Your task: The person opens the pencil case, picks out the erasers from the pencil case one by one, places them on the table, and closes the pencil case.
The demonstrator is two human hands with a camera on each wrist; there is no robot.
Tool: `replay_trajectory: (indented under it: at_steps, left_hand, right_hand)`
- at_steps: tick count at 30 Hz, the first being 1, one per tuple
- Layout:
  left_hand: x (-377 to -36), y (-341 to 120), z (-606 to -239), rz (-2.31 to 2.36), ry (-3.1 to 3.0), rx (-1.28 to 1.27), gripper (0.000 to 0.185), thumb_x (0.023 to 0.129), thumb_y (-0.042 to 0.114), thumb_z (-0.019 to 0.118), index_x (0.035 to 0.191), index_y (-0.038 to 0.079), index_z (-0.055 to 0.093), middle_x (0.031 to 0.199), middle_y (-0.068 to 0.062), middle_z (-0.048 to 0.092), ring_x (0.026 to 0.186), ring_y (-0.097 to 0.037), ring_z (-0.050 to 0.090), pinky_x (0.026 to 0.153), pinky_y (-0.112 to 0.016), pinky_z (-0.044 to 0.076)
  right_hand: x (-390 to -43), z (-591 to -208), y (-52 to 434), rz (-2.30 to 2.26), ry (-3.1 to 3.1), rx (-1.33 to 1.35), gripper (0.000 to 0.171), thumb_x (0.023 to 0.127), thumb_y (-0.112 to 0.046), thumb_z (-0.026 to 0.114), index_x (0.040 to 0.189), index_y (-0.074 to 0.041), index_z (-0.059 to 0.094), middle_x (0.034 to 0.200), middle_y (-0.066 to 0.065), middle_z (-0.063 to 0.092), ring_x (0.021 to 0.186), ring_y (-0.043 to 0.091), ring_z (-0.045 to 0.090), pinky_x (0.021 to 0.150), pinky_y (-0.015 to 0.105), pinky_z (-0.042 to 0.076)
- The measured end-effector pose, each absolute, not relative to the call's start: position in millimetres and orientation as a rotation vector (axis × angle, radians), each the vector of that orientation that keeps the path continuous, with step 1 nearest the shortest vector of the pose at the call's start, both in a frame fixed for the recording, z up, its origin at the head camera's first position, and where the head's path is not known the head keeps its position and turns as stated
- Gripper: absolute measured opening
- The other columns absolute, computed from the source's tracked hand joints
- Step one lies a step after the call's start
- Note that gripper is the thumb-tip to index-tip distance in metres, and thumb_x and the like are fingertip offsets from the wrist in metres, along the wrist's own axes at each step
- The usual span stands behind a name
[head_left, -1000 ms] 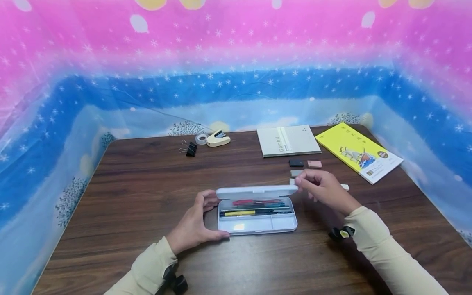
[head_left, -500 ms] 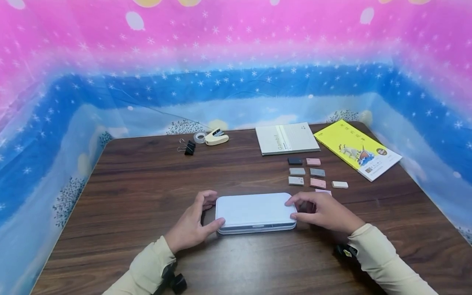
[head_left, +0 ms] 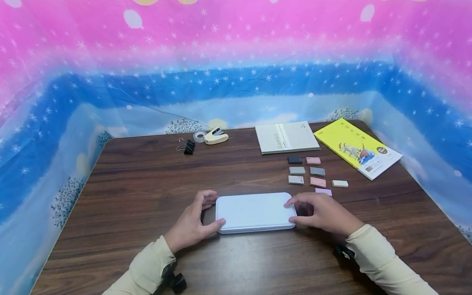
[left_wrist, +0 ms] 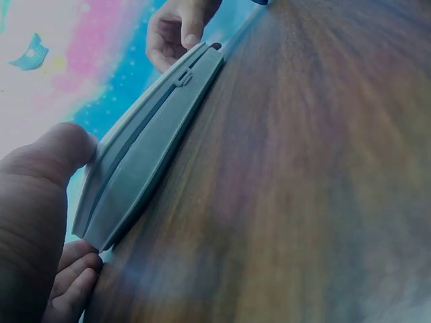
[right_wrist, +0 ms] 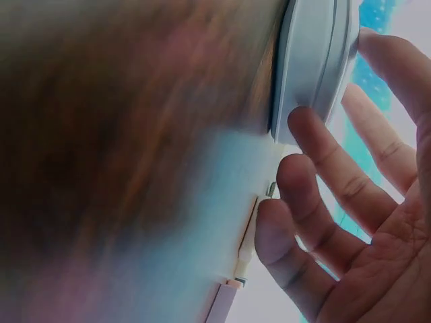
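Note:
A white pencil case [head_left: 254, 211] lies flat on the wooden table with its lid down; its contents are hidden. My left hand [head_left: 193, 223] holds its left end, the thumb on the lid's front corner and the fingers around the far side. At the right end, my right hand [head_left: 321, 213] holds the case with thumb and forefinger on the lid. The left wrist view shows the front latch [left_wrist: 183, 79] and a thin seam between lid and base. In the right wrist view, a fingertip touches the side of the case [right_wrist: 313, 60], while other fingers spread beside it.
Several small eraser-like blocks [head_left: 318, 182] lie just beyond my right hand. Farther back are a grey notebook [head_left: 287, 137] and a yellow book [head_left: 357, 149]. A black binder clip [head_left: 189, 147], a tape roll [head_left: 199, 136] and a cream stapler [head_left: 216, 136] sit at the back left.
The lid, raised a second ago with pens showing inside, has swung down toward me over the case. My right hand came down with it, uncovering more of the small blocks.

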State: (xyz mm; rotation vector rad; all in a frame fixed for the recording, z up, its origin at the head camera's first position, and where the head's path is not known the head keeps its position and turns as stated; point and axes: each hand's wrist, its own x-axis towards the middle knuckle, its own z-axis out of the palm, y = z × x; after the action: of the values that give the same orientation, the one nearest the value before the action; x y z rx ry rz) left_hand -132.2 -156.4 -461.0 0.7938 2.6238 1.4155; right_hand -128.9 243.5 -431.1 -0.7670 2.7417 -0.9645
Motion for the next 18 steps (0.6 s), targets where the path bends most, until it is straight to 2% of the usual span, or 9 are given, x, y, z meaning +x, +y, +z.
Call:
replay_trajectory:
  at_steps: [8,18]
  left_hand:
    - [-133.7,-157.1,-460.3,1.42,2.626,0.794,0.073,0.089,0.023,0.088,0.144,0.01,0.041,0.143,-0.014,0.056,0.135,-0.029,0.056,0.116,-0.045,0.048]
    - [-133.1,-156.1,-464.0,1.412,2.627,0.773,0.073,0.088,0.022,0.088,0.143,0.009,0.042,0.143,-0.014,0.057,0.135,-0.029,0.056,0.115,-0.044,0.049]
  right_hand:
    - [-128.4,-427.7,238.8,-0.935,2.739,-0.703,0.032,0.092,-0.042,0.083,0.12,-0.031,0.073,0.092,-0.015,0.067,0.075,0.012,0.058,0.062,0.026,0.053]
    - [-125.5,-433.8,240.7,-0.95,2.731,-0.688,0.033,0.093,-0.047,0.081,0.121,-0.033,0.072,0.096,-0.017,0.069,0.075,0.009,0.059,0.066,0.026,0.055]
